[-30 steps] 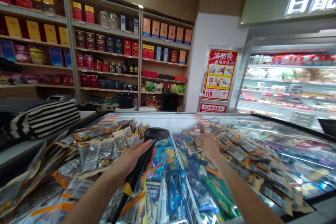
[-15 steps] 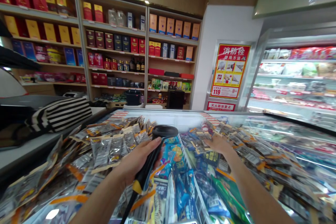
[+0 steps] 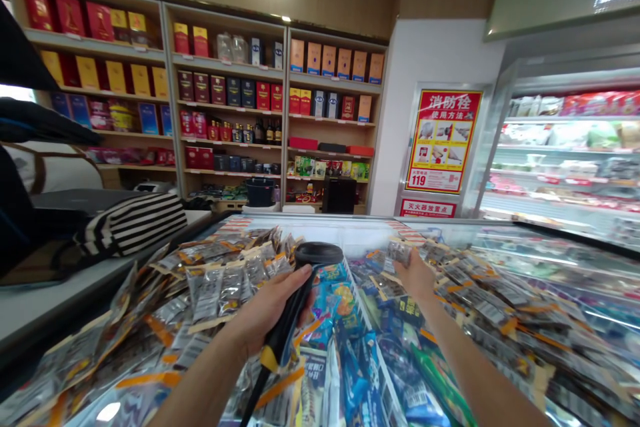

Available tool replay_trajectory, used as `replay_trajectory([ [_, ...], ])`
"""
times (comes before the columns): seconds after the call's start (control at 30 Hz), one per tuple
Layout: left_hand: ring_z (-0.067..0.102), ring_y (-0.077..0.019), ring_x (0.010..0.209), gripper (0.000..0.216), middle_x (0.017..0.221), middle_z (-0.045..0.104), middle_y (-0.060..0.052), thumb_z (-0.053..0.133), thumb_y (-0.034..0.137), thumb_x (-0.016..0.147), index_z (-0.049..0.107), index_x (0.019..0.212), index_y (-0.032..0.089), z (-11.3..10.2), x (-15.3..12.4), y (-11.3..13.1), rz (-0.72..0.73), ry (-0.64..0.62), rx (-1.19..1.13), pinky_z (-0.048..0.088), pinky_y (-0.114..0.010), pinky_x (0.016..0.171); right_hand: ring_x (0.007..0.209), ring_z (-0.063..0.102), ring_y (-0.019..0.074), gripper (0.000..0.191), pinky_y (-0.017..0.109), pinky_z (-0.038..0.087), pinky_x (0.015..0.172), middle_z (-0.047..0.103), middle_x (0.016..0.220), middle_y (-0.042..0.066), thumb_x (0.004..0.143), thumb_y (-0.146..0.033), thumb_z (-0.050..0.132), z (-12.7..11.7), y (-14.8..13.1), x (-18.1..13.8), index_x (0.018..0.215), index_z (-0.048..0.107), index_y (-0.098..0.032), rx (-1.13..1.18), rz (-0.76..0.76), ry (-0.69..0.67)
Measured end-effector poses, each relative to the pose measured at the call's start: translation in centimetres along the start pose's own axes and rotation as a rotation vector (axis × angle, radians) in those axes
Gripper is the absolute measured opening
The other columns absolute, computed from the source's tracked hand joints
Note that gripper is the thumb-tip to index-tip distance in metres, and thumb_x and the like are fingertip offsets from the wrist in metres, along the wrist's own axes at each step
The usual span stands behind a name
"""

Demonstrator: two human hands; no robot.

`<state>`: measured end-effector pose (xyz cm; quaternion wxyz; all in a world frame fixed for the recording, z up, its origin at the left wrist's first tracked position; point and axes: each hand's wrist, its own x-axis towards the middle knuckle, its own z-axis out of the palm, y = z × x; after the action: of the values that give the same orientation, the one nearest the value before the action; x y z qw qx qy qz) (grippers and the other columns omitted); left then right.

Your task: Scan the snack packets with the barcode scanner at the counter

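My left hand (image 3: 273, 310) is wrapped round a black handheld barcode scanner (image 3: 319, 253), its head pointing away from me. A yellow collar sits where its cable (image 3: 256, 390) leaves the handle. Farther right, my right hand (image 3: 416, 275) pinches a small clear-and-grey packet (image 3: 399, 251) with printing on it, raised a little above the pile. Blue ice cream packets (image 3: 345, 300) lie just right of the scanner. Many similar packets with orange strips are heaped on the left (image 3: 215, 287) and on the right (image 3: 480, 280).
A white wire divider (image 3: 373, 333) runs down the middle of the chest freezer. Glass (image 3: 540, 247) covers its right side. A black-and-white striped bag (image 3: 137, 223) lies on the left counter. Shelves of boxes (image 3: 235, 92) stand behind, beside a red fire-hydrant poster (image 3: 440, 140).
My right hand has closed on a packet and lifted it slightly, turning it upright. My left hand keeps hold of the barcode scanner. The view has shifted slightly.
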<state>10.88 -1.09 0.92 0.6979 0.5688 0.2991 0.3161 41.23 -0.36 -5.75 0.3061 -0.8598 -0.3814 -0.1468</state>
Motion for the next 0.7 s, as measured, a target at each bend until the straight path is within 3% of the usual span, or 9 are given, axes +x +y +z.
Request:
replay_trajectory([
  [0.07,0.045,-0.0065,0.04,0.033,0.055,0.052,0.0,0.046,0.047,0.068,0.046,0.065,0.014,0.0,-0.1,0.1,-0.008,0.014,-0.009,0.034,-0.018,0.039,0.073,0.055,0.0238,0.031,0.033,0.036,0.064,0.061,0.074,0.009,0.068,-0.038,0.043,-0.3,0.1,0.1,0.086,0.051,-0.014,0.085,-0.019,0.031],
  [0.17,0.045,-0.0064,0.039,0.032,0.053,0.051,0.001,0.046,0.046,0.068,0.045,0.066,0.014,0.0,-0.2,0.3,-0.006,0.041,-0.008,0.034,-0.018,0.038,0.076,0.054,0.0222,0.029,0.032,0.039,0.065,0.06,0.08,0.009,0.068,-0.036,0.042,-0.3,-0.8,-0.5,0.085,0.05,-0.015,0.5,-0.101,0.03],
  [0.27,0.045,-0.006,0.039,0.032,0.053,0.051,0.001,0.046,0.046,0.068,0.045,0.066,0.014,-0.1,-0.3,0.3,0.009,0.034,-0.009,0.033,-0.017,0.038,0.08,0.055,0.019,0.027,0.03,0.041,0.07,0.06,0.087,0.006,0.067,-0.03,0.043,0.5,-2.9,-1.8,0.089,0.047,-0.017,0.944,-0.127,-0.132],
  [0.33,0.045,-0.0063,0.04,0.032,0.055,0.052,0.0,0.047,0.046,0.068,0.045,0.066,0.014,-0.1,-0.3,0.3,0.002,0.018,-0.011,0.034,-0.018,0.039,0.082,0.055,0.018,0.025,0.03,0.041,0.073,0.06,0.088,0.006,0.066,-0.026,0.044,1.3,-4.1,-2.6,0.089,0.047,-0.017,1.101,-0.1,-0.216],
  [0.5,0.045,-0.0064,0.041,0.031,0.056,0.053,0.0,0.047,0.046,0.068,0.045,0.067,0.014,-0.2,-0.3,0.4,0.003,0.021,-0.028,0.034,-0.018,0.039,0.085,0.054,0.0166,0.025,0.031,0.039,0.077,0.06,0.089,0.004,0.064,-0.022,0.046,2.6,-5.2,-3.2,0.088,0.046,-0.018,1.239,-0.085,-0.244],
  [0.7,0.046,-0.0062,0.041,0.031,0.056,0.053,0.0,0.048,0.046,0.067,0.045,0.065,0.015,-0.2,-0.4,0.6,0.014,0.01,-0.024,0.034,-0.018,0.039,0.086,0.054,0.0164,0.029,0.031,0.039,0.077,0.06,0.093,0.005,0.062,-0.024,0.047,2.7,-4.9,-3.0,0.09,0.046,-0.016,1.239,-0.052,-0.261],
])
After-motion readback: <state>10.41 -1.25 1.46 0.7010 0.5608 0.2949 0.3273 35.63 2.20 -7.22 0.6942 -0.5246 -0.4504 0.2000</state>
